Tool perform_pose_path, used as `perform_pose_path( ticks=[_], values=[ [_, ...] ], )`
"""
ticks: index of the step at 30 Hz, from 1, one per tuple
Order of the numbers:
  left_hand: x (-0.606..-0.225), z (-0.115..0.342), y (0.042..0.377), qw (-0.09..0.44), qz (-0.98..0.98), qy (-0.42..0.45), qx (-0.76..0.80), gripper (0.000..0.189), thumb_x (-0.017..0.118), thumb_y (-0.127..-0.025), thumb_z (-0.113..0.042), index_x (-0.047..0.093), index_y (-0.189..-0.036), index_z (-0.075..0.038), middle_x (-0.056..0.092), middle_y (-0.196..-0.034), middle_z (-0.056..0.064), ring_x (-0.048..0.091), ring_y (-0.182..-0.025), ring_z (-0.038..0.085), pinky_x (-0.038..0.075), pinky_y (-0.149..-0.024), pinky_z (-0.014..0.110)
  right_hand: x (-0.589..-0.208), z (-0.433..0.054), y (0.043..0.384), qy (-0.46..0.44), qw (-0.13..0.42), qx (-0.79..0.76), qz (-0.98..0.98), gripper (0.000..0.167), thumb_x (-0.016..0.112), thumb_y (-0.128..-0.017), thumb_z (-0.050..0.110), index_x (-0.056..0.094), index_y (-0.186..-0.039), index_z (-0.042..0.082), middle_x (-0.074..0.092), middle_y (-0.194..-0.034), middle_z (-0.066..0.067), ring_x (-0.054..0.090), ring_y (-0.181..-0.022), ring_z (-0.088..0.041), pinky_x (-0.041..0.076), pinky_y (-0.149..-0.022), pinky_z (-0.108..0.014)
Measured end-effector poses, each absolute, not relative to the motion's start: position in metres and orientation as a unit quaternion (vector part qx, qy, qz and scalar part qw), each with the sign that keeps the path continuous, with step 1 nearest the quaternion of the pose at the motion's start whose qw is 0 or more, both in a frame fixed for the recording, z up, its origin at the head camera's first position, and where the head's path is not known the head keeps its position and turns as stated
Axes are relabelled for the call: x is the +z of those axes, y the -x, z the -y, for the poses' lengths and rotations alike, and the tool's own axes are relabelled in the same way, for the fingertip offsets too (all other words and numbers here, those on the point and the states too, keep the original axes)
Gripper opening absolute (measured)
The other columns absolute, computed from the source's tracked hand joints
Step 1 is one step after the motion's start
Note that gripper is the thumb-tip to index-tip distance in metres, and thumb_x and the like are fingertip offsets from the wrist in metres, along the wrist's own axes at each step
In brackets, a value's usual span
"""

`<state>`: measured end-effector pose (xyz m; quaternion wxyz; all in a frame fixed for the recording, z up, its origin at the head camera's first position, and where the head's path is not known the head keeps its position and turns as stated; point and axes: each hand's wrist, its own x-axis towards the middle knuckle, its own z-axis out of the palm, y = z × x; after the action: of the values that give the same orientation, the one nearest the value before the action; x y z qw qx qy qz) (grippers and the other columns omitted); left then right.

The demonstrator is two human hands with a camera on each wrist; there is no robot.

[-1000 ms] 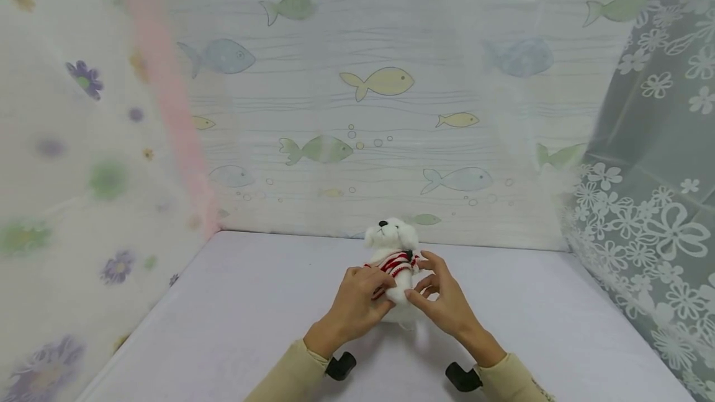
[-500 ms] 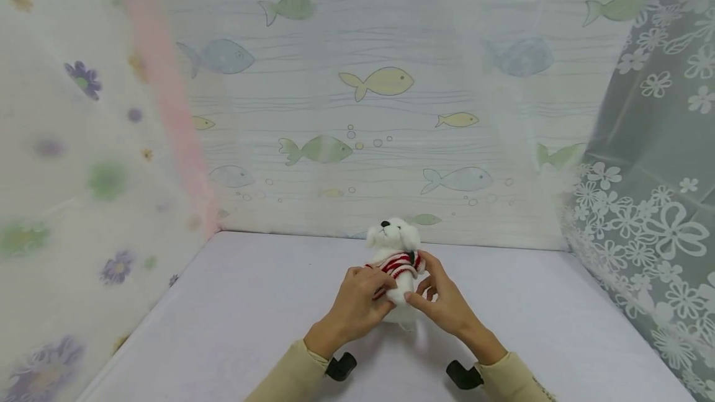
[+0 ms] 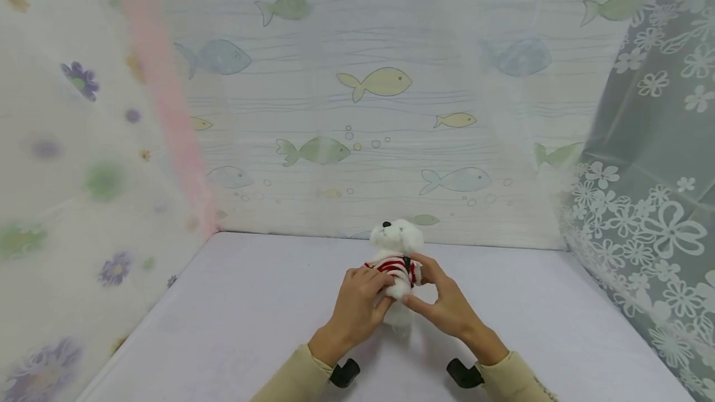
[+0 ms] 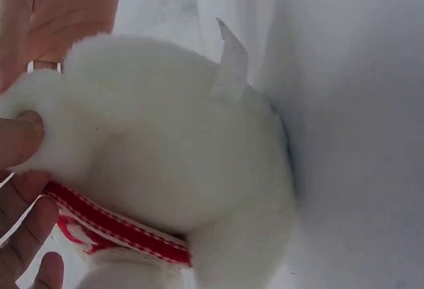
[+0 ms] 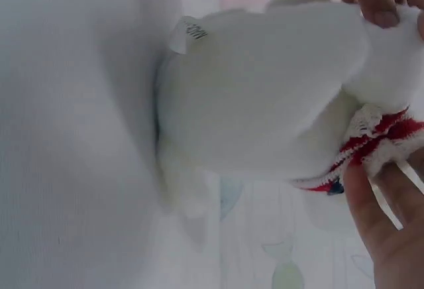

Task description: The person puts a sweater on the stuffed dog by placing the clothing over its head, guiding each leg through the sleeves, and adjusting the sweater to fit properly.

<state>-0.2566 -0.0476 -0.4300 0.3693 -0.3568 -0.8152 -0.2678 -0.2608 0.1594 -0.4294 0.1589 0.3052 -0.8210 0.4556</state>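
Note:
A white plush dog (image 3: 398,237) in a red-and-white striped knitted sweater (image 3: 393,265) sits upright on the table, its black nose tilted up. My left hand (image 3: 357,306) pinches one of its white limbs; the right wrist view shows those fingertips (image 5: 385,17) on the fur. On the dog's other side, my right hand (image 3: 449,306) grips the sweater near its hem, thumb and fingers set apart. In the right wrist view, the hem (image 5: 361,146) lies against the fingers, some partly hidden behind the knit. A small cloth label (image 4: 232,67) sticks out low on the dog's back.
A white-covered table (image 3: 268,303) spreads around the dog. Behind it hangs a fish-print curtain (image 3: 318,203). Flowered sheets close the left side (image 3: 84,203) and the grey right side (image 3: 659,172). Black wrist mounts (image 3: 465,374) sit under both cuffs.
The dog's head has shifted slightly right. My right fingers have drawn in closer on the sweater's side, and the left hand stays on the limb.

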Motion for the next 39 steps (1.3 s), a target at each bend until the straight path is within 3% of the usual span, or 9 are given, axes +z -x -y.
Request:
perform_pose_path(
  ticks=[3, 6, 10, 15, 20, 24, 27, 35, 39],
  values=[
    [-0.428, 0.046, 0.255, 0.37, 0.808, 0.36, -0.284, 0.02, 0.078, -0.079, -0.017, 0.064, -0.093, -0.016, 0.064, -0.091, -0.006, 0.056, -0.088, 0.013, 0.042, -0.075, 0.031, -0.426, -0.159, 0.259, -0.334, 0.116, 0.517, 0.78, 0.061, 0.072, -0.086, 0.014, 0.04, -0.138, 0.01, 0.061, -0.112, -0.004, 0.058, -0.099, -0.016, 0.051, -0.081, -0.039],
    [-0.426, 0.044, 0.254, 0.364, 0.798, 0.368, -0.309, 0.019, 0.078, -0.079, -0.016, 0.065, -0.091, -0.015, 0.063, -0.09, -0.006, 0.054, -0.087, 0.013, 0.042, -0.075, 0.029, -0.421, -0.157, 0.257, -0.358, 0.082, 0.568, 0.737, 0.053, 0.066, -0.087, -0.001, 0.039, -0.133, 0.001, 0.059, -0.111, -0.015, 0.06, -0.085, -0.016, 0.054, -0.065, -0.032],
    [-0.425, 0.043, 0.252, 0.326, 0.784, 0.388, -0.36, 0.016, 0.075, -0.081, -0.011, 0.063, -0.09, -0.012, 0.058, -0.088, -0.004, 0.053, -0.083, 0.012, 0.044, -0.073, 0.023, -0.417, -0.154, 0.25, -0.358, 0.082, 0.564, 0.74, 0.052, 0.059, -0.086, -0.012, 0.038, -0.133, 0.001, 0.057, -0.108, -0.016, 0.052, -0.073, -0.011, 0.047, -0.052, -0.026],
    [-0.426, 0.044, 0.252, 0.251, 0.766, 0.404, -0.433, 0.026, 0.075, -0.081, -0.003, 0.056, -0.097, -0.008, 0.052, -0.089, 0.0, 0.052, -0.073, 0.014, 0.049, -0.061, 0.023, -0.404, -0.149, 0.238, -0.348, 0.104, 0.533, 0.764, 0.061, 0.059, -0.081, -0.017, 0.039, -0.134, 0.006, 0.057, -0.101, -0.013, 0.049, -0.075, -0.011, 0.044, -0.055, -0.025],
    [-0.421, 0.047, 0.251, 0.155, 0.75, 0.403, -0.501, 0.053, 0.072, -0.079, 0.007, 0.046, -0.123, -0.004, 0.056, -0.109, 0.006, 0.057, -0.087, 0.014, 0.053, -0.068, 0.026, -0.387, -0.148, 0.226, -0.362, 0.099, 0.519, 0.768, 0.067, 0.061, -0.079, -0.017, 0.036, -0.138, 0.003, 0.053, -0.088, -0.011, 0.049, -0.07, -0.012, 0.043, -0.054, -0.026],
    [-0.418, 0.049, 0.249, 0.114, 0.756, 0.405, -0.501, 0.077, 0.069, -0.079, 0.009, 0.034, -0.143, -0.014, 0.055, -0.129, 0.005, 0.056, -0.079, 0.013, 0.049, -0.061, 0.023, -0.382, -0.15, 0.222, -0.375, 0.072, 0.513, 0.769, 0.071, 0.061, -0.081, -0.015, 0.032, -0.143, 0.004, 0.054, -0.089, -0.009, 0.054, -0.075, -0.013, 0.046, -0.059, -0.027],
    [-0.418, 0.05, 0.248, 0.105, 0.761, 0.415, -0.487, 0.086, 0.069, -0.079, 0.009, 0.027, -0.149, -0.02, 0.056, -0.13, 0.003, 0.051, -0.069, 0.01, 0.044, -0.055, 0.022, -0.385, -0.151, 0.223, -0.388, 0.064, 0.511, 0.764, 0.073, 0.06, -0.081, -0.014, 0.029, -0.145, 0.004, 0.056, -0.093, -0.009, 0.057, -0.08, -0.016, 0.048, -0.064, -0.029],
    [-0.418, 0.049, 0.249, 0.127, 0.773, 0.419, -0.459, 0.064, 0.067, -0.082, 0.008, 0.037, -0.136, -0.008, 0.062, -0.106, 0.002, 0.048, -0.067, 0.004, 0.043, -0.058, 0.018, -0.41, -0.156, 0.24, -0.375, 0.088, 0.495, 0.779, 0.072, 0.065, -0.083, -0.01, 0.033, -0.145, 0.009, 0.054, -0.094, -0.002, 0.054, -0.082, -0.013, 0.051, -0.068, -0.03],
    [-0.417, 0.048, 0.248, 0.146, 0.785, 0.407, -0.443, 0.052, 0.069, -0.082, 0.006, 0.04, -0.125, -0.004, 0.06, -0.102, 0.003, 0.052, -0.075, 0.007, 0.047, -0.066, 0.019, -0.407, -0.15, 0.236, -0.37, 0.113, 0.5, 0.774, 0.067, 0.064, -0.082, -0.013, 0.037, -0.14, 0.003, 0.057, -0.096, -0.005, 0.057, -0.081, -0.014, 0.053, -0.063, -0.03]
  ],
)
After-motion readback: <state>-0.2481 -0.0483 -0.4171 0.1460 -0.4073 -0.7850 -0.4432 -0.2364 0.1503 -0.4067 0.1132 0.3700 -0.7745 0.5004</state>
